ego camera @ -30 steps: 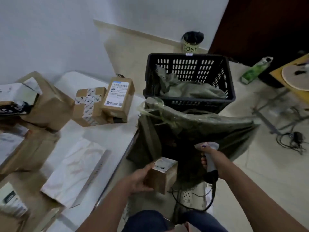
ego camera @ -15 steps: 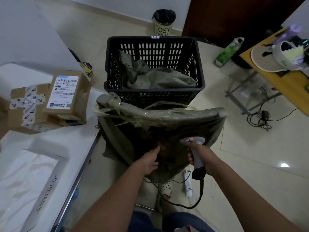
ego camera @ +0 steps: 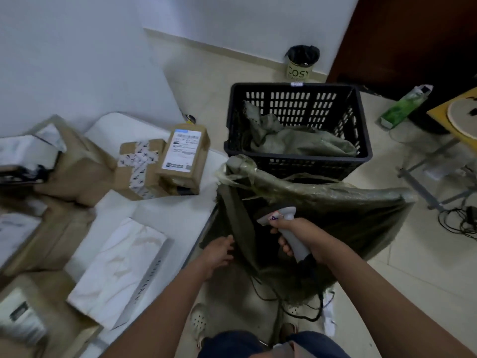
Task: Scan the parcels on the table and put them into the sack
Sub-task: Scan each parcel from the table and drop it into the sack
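While my right hand [ego camera: 300, 235] stays curled round the scanner [ego camera: 285, 229] over the limp, floppy sack [ego camera: 335, 215] and my left hand [ego camera: 219, 251] hangs loose and empty at its edge, I judge the labelled parcel [ego camera: 184, 153] on the table [ego camera: 160, 218] stiff, probably light, best held by its sides.

Parcels crowd the tabletop [ego camera: 165, 215] to your left; the sack [ego camera: 322, 210] hangs open just right of its edge, the crate [ego camera: 296, 153] directly behind it, the bin [ego camera: 300, 65] farther back against the wall.
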